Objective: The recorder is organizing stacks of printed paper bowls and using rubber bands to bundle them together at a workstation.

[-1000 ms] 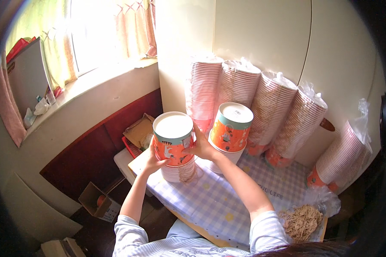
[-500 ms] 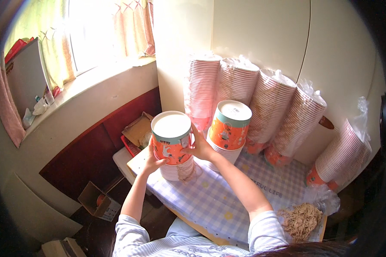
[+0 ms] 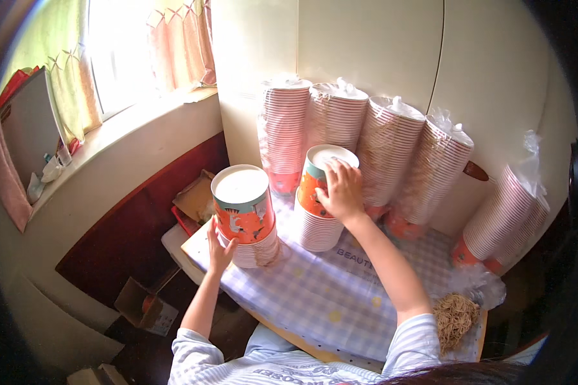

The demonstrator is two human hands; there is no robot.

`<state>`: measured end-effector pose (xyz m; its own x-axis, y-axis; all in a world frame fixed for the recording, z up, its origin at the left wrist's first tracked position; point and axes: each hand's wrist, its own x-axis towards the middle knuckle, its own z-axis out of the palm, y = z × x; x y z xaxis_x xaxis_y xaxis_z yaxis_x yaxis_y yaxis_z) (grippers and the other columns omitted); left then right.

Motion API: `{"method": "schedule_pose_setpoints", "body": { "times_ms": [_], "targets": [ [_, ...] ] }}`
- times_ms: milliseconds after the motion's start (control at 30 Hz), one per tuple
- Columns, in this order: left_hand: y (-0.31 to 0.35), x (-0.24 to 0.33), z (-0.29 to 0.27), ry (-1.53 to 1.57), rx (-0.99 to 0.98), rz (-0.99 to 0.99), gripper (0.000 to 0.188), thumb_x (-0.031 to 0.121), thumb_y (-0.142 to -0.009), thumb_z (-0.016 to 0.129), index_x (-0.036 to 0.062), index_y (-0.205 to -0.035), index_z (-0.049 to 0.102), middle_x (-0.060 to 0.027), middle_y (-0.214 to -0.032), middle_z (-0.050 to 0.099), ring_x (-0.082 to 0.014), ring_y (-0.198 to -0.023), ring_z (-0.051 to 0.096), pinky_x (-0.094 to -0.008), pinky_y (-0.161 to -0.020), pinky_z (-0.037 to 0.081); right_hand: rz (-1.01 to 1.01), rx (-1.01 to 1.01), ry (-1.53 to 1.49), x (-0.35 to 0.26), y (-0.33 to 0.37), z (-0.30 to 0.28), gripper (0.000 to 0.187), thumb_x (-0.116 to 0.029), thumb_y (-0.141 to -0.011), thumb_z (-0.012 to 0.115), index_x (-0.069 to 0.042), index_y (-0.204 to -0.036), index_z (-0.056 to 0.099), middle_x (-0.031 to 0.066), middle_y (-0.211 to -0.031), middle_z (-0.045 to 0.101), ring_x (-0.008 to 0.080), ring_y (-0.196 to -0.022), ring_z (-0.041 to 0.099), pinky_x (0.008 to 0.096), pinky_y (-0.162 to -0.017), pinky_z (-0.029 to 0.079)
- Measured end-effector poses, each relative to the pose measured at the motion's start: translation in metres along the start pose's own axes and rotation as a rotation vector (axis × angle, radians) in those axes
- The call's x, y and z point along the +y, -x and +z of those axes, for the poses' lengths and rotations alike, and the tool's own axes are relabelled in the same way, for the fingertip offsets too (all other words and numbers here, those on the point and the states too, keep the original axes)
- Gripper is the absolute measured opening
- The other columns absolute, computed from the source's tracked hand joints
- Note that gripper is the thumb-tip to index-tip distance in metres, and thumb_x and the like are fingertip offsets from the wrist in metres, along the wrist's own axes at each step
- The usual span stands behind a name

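Note:
Two stacks of large paper tubs stand upside down on the table, orange and teal print showing above layered white rims. The left stack (image 3: 243, 217) has my left hand (image 3: 219, 249) curved round its lower side, thumb at the front and fingers at the left. Beige string hangs from its right side near the base. My right hand (image 3: 345, 191) grips the top tub of the right stack (image 3: 318, 232), thumb against its printed wall and fingers over the edge of its white base.
Behind stand several tall stacks of paper tubs (image 3: 392, 141) in clear plastic, with another bagged pair (image 3: 494, 215) at right. A bundle of beige string (image 3: 455, 321) lies at the checked tablecloth's (image 3: 315, 292) right corner. Left of the table are a cardboard box (image 3: 144, 307) and a window.
My right hand has left the left stack and moved right onto the top of the right stack. My left hand has slid a little lower on the left stack. The view has shifted slightly.

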<state>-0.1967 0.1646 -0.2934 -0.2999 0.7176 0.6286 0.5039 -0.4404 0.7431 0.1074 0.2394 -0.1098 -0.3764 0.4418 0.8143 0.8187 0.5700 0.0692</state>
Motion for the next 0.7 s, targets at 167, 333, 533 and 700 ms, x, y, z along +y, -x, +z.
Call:
{"method": "schedule_pose_setpoints", "body": {
  "times_ms": [167,333,533,700],
  "targets": [
    [0.073,0.014,0.042,-0.286,0.302,0.201,0.065,0.016,-0.069,0.064,0.0000,-0.122,0.029,-0.0200,-0.119,0.031,-0.0342,-0.112,0.032,-0.0428,-0.096,0.026,0.099,-0.056,-0.025,0.037,0.012,0.010,0.046,-0.026,-0.068,0.069,-0.005,-0.104,0.051,0.0110,-0.106,0.051,0.0263,-0.103,0.047,0.0400,-0.087,0.037],
    [0.089,0.053,0.090,-0.350,0.001,0.420,0.059,0.016,-0.068,0.063,0.0012,-0.119,0.039,-0.0211,-0.119,0.036,-0.0360,-0.112,0.035,-0.0449,-0.095,0.028,0.132,-0.041,-0.132,0.034,0.012,0.009,0.032,-0.021,-0.071,0.067,-0.005,-0.094,0.052,0.0103,-0.096,0.054,0.0272,-0.094,0.051,0.0373,-0.080,0.044],
    [0.032,0.103,0.136,-0.459,-0.379,0.404,0.054,0.016,-0.072,0.057,0.0002,-0.121,0.041,-0.0177,-0.124,0.039,-0.0331,-0.117,0.036,-0.0446,-0.096,0.029,0.206,-0.055,-0.208,0.041,0.009,0.010,0.022,-0.021,-0.073,0.065,-0.006,-0.085,0.056,0.0080,-0.091,0.056,0.0262,-0.091,0.052,0.0374,-0.078,0.045],
    [0.011,0.107,0.154,-0.619,-0.354,0.603,0.059,0.019,-0.068,0.058,-0.0001,-0.121,0.040,-0.0157,-0.121,0.040,-0.0284,-0.117,0.036,-0.0421,-0.095,0.030,0.254,-0.071,-0.263,0.039,0.000,0.007,0.017,-0.020,-0.073,0.064,-0.005,-0.079,0.058,0.0075,-0.087,0.058,0.0268,-0.088,0.053,0.0378,-0.076,0.045]
  ]
}}
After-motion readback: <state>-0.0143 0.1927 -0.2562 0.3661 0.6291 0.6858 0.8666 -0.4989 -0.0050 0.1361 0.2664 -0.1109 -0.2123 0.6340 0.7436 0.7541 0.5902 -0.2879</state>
